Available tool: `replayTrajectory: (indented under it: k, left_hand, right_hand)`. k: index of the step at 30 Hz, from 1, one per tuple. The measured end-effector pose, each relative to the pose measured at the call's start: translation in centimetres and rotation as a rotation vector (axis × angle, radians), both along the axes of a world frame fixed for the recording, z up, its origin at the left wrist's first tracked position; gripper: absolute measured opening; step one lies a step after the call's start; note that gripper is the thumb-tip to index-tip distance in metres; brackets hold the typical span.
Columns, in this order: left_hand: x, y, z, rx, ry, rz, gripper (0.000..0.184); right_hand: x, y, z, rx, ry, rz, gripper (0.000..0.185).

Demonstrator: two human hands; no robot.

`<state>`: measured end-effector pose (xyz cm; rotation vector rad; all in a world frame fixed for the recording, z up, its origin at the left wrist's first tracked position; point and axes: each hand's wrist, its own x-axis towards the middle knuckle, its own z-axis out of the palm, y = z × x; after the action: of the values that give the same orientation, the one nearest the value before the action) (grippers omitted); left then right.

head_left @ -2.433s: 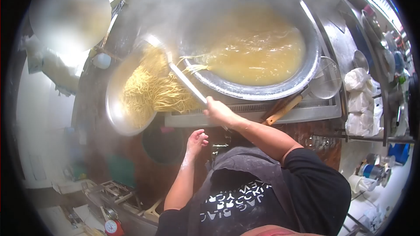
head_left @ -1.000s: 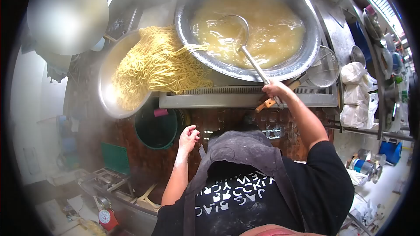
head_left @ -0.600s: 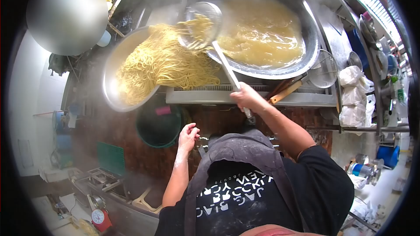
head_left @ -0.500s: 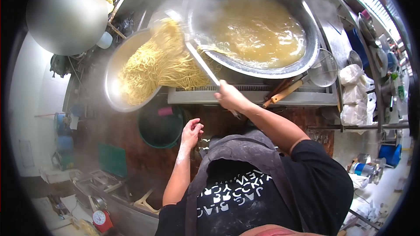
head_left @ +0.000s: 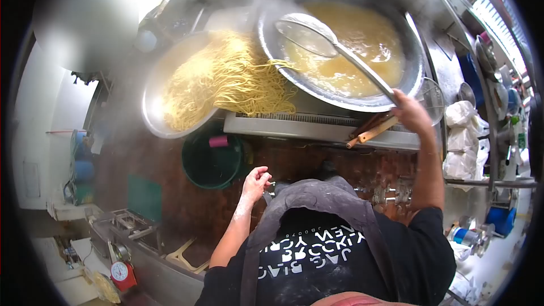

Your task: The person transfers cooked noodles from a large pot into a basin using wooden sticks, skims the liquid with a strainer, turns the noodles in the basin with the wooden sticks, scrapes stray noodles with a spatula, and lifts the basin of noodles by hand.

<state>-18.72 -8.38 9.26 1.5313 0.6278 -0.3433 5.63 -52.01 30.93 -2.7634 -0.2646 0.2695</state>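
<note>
My right hand [head_left: 411,112] grips the long handle of a mesh strainer [head_left: 309,35]. The strainer's round head is over the left part of a large metal pot [head_left: 340,103] of bubbling yellowish liquid, with no noodles visible in it. Left of the pot, a big heap of yellow noodles [head_left: 238,76] fills a shiny metal bowl [head_left: 152,114] and spills past its right side onto the stove edge. A few strands lie across the pot's rim. Down near the apron, my left hand [head_left: 258,182] is loosely bent, fingers slightly apart, holding nothing visible.
Wooden-handled tools [head_left: 375,131] rest on the stove front [head_left: 317,127], with another wire strainer [head_left: 434,101] beyond them. A green tub [head_left: 209,164] stands below the bowl. White bags [head_left: 460,139] are at the right, a red scale [head_left: 122,275] at lower left. Steam blurs the top.
My right hand has swung to the right, carrying the strainer from above the noodle heap to over the pot. Noodles that were tumbling from it now lie on the heap. My left hand stays low.
</note>
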Motion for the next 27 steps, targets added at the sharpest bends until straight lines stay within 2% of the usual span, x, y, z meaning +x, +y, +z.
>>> replayTrajectory:
  k: [1, 3, 5, 9, 12, 15, 17, 19, 22, 24, 27]
  left_hand:
    - [0.4, -0.5, -0.2, -0.002, 0.035, -0.025, 0.035]
    - [1.8, -1.3, -0.8, -0.015, 0.023, -0.071, 0.035]
    - [3.5, -1.7, -1.2, -0.005, 0.016, -0.114, 0.035]
    - [7.3, -1.8, -1.1, 0.028, -0.03, -0.137, 0.035]
    - [8.9, -1.6, -0.9, -0.008, -0.059, -0.074, 0.033]
    - [9.1, -1.8, -0.5, 0.003, -0.053, -0.017, 0.033]
    - [8.4, -2.2, -1.0, 0.01, -0.033, 0.002, 0.034]
    - [7.4, -2.9, -1.2, 0.025, -0.023, 0.014, 0.033]
    - [6.2, -3.9, -1.4, 0.042, 0.008, 0.028, 0.033]
    - [6.1, -4.6, -0.8, 0.017, 0.023, 0.053, 0.035]
    - [6.6, -5.0, -0.7, 0.003, 0.003, 0.067, 0.035]
  right_hand:
    - [-0.3, -2.6, 2.4, -0.01, 0.088, -0.051, 0.051]
    - [-1.3, -6.9, 6.1, -0.155, 0.098, -0.105, 0.055]
    - [-1.9, -11.1, 8.8, -0.297, 0.108, -0.043, 0.06]
    - [-2.0, -13.9, 9.5, -0.356, 0.17, -0.002, 0.058]
    - [-1.3, -12.6, 5.6, -0.383, 0.17, -0.043, 0.06]
    - [0.7, -12.5, -4.2, -0.367, 0.088, 0.015, 0.056]
    - [2.6, -8.2, -7.7, -0.366, 0.202, -0.021, 0.057]
    - [4.5, -7.6, -15.3, -0.195, -0.067, 0.09, 0.054]
    - [8.3, -0.9, -16.5, -0.152, 0.051, -0.009, 0.037]
    - [11.3, 2.3, -18.0, -0.041, 0.072, -0.106, 0.043]
    - [16.5, 6.0, -20.6, 0.13, 0.066, -0.275, 0.06]
